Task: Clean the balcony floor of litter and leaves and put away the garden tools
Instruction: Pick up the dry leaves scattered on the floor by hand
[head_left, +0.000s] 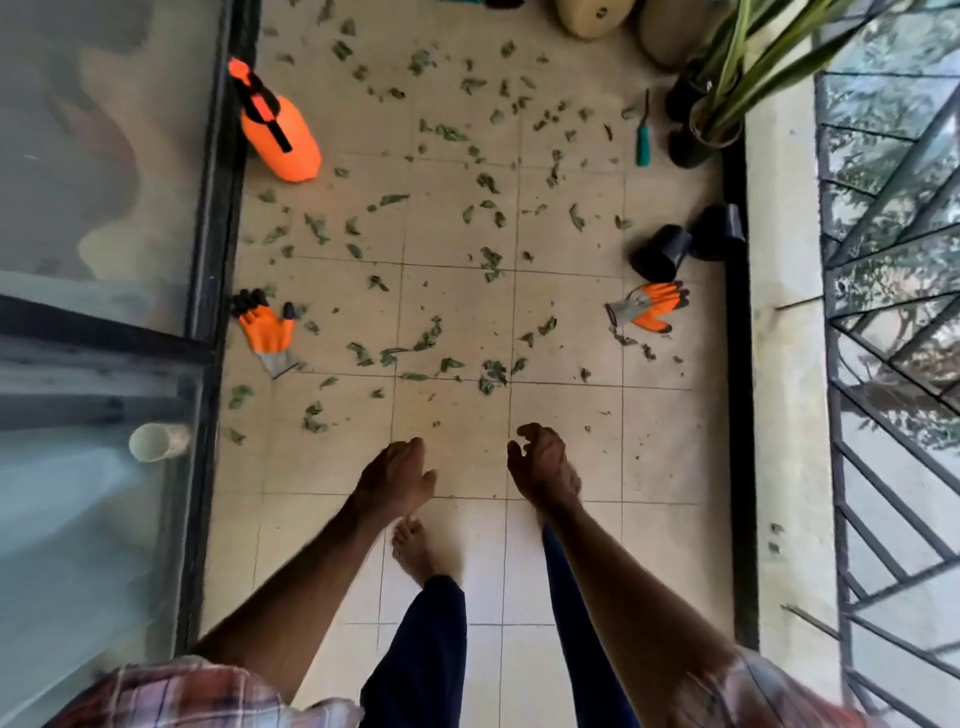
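1 teal-handled tool (643, 143), type unclear

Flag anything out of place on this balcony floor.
Torn green leaves are strewn across the tiles. Two black pots lie tipped on their sides by the right wall. The orange gloves are split up: one by the glass door, the other near the pots. A green-handled tool lies loose beside the plant.

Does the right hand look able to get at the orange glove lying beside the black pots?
Probably yes. The right hand holds nothing, and only scattered leaves lie between it and the orange glove, though a step and bend seem needed.
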